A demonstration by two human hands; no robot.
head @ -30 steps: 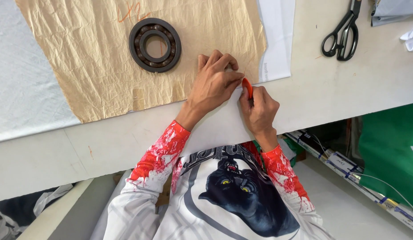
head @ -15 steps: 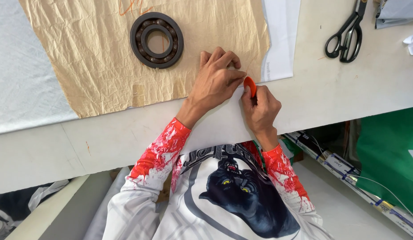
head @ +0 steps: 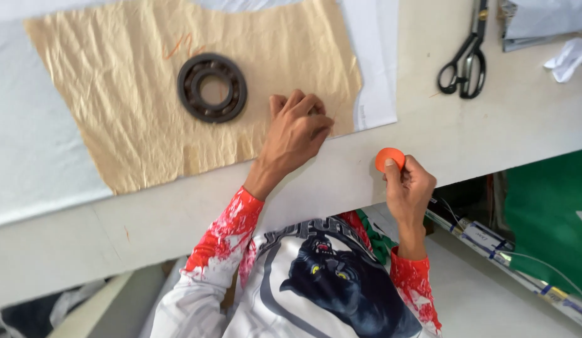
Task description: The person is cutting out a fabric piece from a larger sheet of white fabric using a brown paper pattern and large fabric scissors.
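Note:
A crinkled tan paper pattern (head: pixel 134 106) lies on white fabric (head: pixel 34 156) on the work table (head: pixel 478 138). A dark metal bearing ring (head: pixel 212 87) rests on the paper as a weight. My left hand (head: pixel 297 134) presses with curled fingers on the paper's lower right corner. Near the table's front edge, off the paper, my right hand (head: pixel 408 188) pinches a small orange chalk disc (head: pixel 390 158).
Black scissors (head: pixel 466 62) lie at the back right of the table. Folded grey cloth (head: pixel 541 22) and a white scrap (head: pixel 569 59) sit at the far right corner. Green fabric (head: pixel 547 219) and a long bar lie below the table edge.
My right hand has pulled away from the paper's edge to the right and toward me, with the orange disc now showing flat. The left hand stays on the paper.

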